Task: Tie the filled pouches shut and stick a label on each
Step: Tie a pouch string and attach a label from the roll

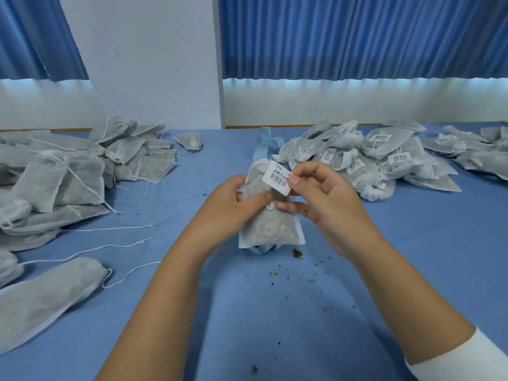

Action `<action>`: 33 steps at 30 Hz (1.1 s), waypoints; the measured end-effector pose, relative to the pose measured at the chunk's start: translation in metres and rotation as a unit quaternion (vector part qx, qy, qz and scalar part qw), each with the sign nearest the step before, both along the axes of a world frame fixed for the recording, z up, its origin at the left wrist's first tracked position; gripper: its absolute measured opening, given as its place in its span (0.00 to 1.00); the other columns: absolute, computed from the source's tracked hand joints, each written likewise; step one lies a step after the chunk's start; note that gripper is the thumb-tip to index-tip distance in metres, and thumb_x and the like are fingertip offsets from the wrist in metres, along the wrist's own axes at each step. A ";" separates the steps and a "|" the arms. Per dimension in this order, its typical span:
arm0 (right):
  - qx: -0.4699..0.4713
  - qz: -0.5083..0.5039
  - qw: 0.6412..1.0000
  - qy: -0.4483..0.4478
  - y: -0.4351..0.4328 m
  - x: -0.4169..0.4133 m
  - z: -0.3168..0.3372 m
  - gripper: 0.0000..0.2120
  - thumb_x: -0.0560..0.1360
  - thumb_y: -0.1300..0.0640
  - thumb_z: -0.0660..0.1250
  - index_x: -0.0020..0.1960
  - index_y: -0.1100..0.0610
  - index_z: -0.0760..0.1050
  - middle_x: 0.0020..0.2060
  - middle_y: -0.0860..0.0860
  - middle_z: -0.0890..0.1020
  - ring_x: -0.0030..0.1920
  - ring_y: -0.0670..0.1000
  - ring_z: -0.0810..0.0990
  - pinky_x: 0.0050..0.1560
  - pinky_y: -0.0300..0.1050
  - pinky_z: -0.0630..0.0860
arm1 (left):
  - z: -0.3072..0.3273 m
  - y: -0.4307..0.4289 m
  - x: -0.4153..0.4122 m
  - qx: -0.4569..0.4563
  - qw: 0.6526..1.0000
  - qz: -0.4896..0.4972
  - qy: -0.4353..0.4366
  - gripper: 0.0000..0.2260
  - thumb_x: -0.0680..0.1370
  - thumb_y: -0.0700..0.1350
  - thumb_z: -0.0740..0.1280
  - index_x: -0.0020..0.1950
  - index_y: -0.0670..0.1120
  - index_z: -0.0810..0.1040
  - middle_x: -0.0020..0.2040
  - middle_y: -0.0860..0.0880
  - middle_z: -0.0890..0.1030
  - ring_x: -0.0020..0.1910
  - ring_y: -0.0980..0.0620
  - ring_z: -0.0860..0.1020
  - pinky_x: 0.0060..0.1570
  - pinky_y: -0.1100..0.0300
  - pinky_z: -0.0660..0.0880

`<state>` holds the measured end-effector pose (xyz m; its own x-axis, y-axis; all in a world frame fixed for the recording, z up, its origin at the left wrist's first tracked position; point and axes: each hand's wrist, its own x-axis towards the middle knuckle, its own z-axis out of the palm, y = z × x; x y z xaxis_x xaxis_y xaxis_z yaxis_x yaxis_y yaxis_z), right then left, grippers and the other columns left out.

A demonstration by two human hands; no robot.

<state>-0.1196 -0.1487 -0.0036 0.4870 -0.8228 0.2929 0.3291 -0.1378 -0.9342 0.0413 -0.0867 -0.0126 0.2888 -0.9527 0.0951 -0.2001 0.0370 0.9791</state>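
A filled grey mesh pouch (270,229) lies upright in the middle of the blue table, held from the left by my left hand (233,202), whose thumb presses across its front. My right hand (321,193) pinches a white barcode label (277,177) between thumb and forefinger, just above the pouch's upper half. The label's lower edge is near the pouch; whether it sticks to it cannot be seen. A pale blue strip of label backing (265,145) runs from behind the pouch towards the far edge.
A heap of unlabelled pouches (68,171) with loose white strings lies at the left. Labelled pouches (371,158) are piled at the right. A long pouch (49,298) lies at the near left. Herb crumbs (298,254) dot the blue cloth.
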 end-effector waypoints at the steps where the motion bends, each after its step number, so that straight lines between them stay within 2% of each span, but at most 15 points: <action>1: -0.002 0.000 1.000 0.007 0.000 0.000 0.000 0.03 0.79 0.66 0.64 0.47 0.60 0.74 0.43 0.57 0.84 0.44 0.57 0.84 0.42 0.43 0.82 | 0.000 0.001 0.000 0.009 1.000 -0.021 0.000 0.17 0.72 0.52 0.75 0.59 0.50 0.79 0.50 0.48 0.86 0.50 0.49 0.85 0.52 0.49 0.81; 3: -0.014 -0.009 0.999 0.029 -0.002 0.000 -0.002 0.04 0.79 0.66 0.64 0.46 0.59 0.74 0.41 0.55 0.84 0.41 0.53 0.83 0.40 0.40 0.81 | 0.001 0.003 0.000 0.015 0.998 -0.055 0.000 0.16 0.74 0.47 0.76 0.60 0.50 0.78 0.48 0.48 0.86 0.48 0.50 0.85 0.46 0.55 0.81; 6: -0.030 -0.020 0.997 0.064 -0.006 -0.001 -0.003 0.04 0.78 0.66 0.65 0.46 0.59 0.75 0.38 0.52 0.84 0.38 0.48 0.81 0.38 0.40 0.79 | 0.001 0.004 0.002 0.013 0.997 -0.078 0.014 0.15 0.76 0.41 0.73 0.61 0.49 0.78 0.47 0.49 0.87 0.48 0.51 0.86 0.44 0.59 0.81; 10: -0.062 -0.046 0.991 0.105 -0.007 0.000 -0.007 0.04 0.75 0.65 0.69 0.46 0.59 0.75 0.36 0.54 0.81 0.35 0.50 0.79 0.37 0.40 0.79 | 0.001 0.005 0.003 0.017 0.995 -0.097 0.035 0.17 0.75 0.40 0.74 0.63 0.47 0.77 0.48 0.47 0.87 0.49 0.49 0.86 0.43 0.60 0.81; 13: -0.088 -0.077 0.984 0.133 -0.007 0.000 -0.010 0.06 0.73 0.64 0.73 0.46 0.60 0.75 0.37 0.54 0.81 0.38 0.52 0.79 0.43 0.49 0.79 | 0.001 0.005 0.004 0.015 0.995 -0.095 0.032 0.18 0.74 0.40 0.75 0.62 0.47 0.77 0.49 0.47 0.87 0.49 0.48 0.86 0.44 0.58 0.81; 15: -0.103 -0.094 0.980 0.146 -0.006 0.000 -0.011 0.07 0.72 0.63 0.74 0.46 0.60 0.76 0.37 0.53 0.81 0.37 0.50 0.78 0.44 0.49 0.78 | 0.002 0.006 0.003 0.012 0.995 -0.097 0.029 0.17 0.74 0.41 0.75 0.61 0.47 0.78 0.49 0.47 0.87 0.49 0.48 0.86 0.46 0.57 0.82; 19: -0.130 -0.117 0.973 0.151 -0.003 0.003 -0.012 0.08 0.70 0.62 0.75 0.43 0.58 0.76 0.35 0.50 0.81 0.35 0.46 0.77 0.41 0.41 0.76 | 0.004 0.005 -0.005 0.010 0.999 -0.029 -0.013 0.13 0.74 0.56 0.73 0.53 0.49 0.83 0.45 0.43 0.86 0.45 0.48 0.85 0.47 0.52 0.79; 21: -0.144 -0.134 0.968 0.153 -0.002 0.004 -0.013 0.08 0.69 0.61 0.76 0.44 0.57 0.77 0.36 0.47 0.80 0.35 0.45 0.76 0.42 0.38 0.75 | 0.002 0.001 -0.008 -0.005 0.999 0.022 -0.030 0.14 0.78 0.55 0.69 0.46 0.44 0.82 0.40 0.41 0.83 0.39 0.50 0.80 0.44 0.51 0.75; 22: -0.147 -0.149 0.965 0.159 -0.002 0.004 -0.013 0.10 0.69 0.60 0.77 0.46 0.55 0.77 0.37 0.46 0.79 0.35 0.44 0.75 0.42 0.36 0.75 | 0.001 0.000 -0.009 -0.014 0.999 0.036 -0.032 0.14 0.80 0.53 0.66 0.44 0.43 0.81 0.37 0.44 0.81 0.38 0.51 0.78 0.44 0.52 0.73; 25: -0.088 -0.172 0.967 0.164 -0.005 0.003 -0.012 0.18 0.67 0.53 0.79 0.54 0.50 0.76 0.45 0.45 0.79 0.37 0.42 0.78 0.42 0.34 0.75 | 0.003 0.000 -0.012 -0.034 0.998 0.044 -0.018 0.12 0.82 0.50 0.64 0.45 0.47 0.83 0.40 0.50 0.84 0.41 0.53 0.80 0.45 0.55 0.75; 26: -0.045 -0.159 0.974 0.153 -0.005 0.002 -0.011 0.18 0.68 0.52 0.78 0.54 0.49 0.76 0.46 0.46 0.81 0.39 0.41 0.80 0.40 0.35 0.76 | 0.003 0.001 -0.012 -0.038 0.998 0.040 -0.007 0.11 0.82 0.50 0.64 0.46 0.48 0.84 0.42 0.49 0.85 0.43 0.52 0.82 0.45 0.55 0.76; 29: 0.077 -0.051 0.990 0.106 -0.006 0.000 -0.009 0.11 0.72 0.50 0.73 0.51 0.54 0.82 0.45 0.49 0.86 0.46 0.47 0.85 0.39 0.38 0.78 | 0.004 0.002 -0.014 -0.046 0.998 0.027 0.021 0.11 0.81 0.51 0.65 0.47 0.49 0.85 0.47 0.45 0.85 0.47 0.47 0.83 0.49 0.50 0.78; 33: 0.180 0.085 0.980 0.019 -0.006 0.000 -0.009 0.14 0.76 0.54 0.68 0.57 0.61 0.82 0.55 0.57 0.84 0.56 0.55 0.83 0.50 0.49 0.81 | 0.005 0.002 -0.015 -0.056 0.998 0.029 0.006 0.13 0.80 0.55 0.66 0.46 0.49 0.84 0.47 0.44 0.84 0.42 0.54 0.81 0.44 0.58 0.77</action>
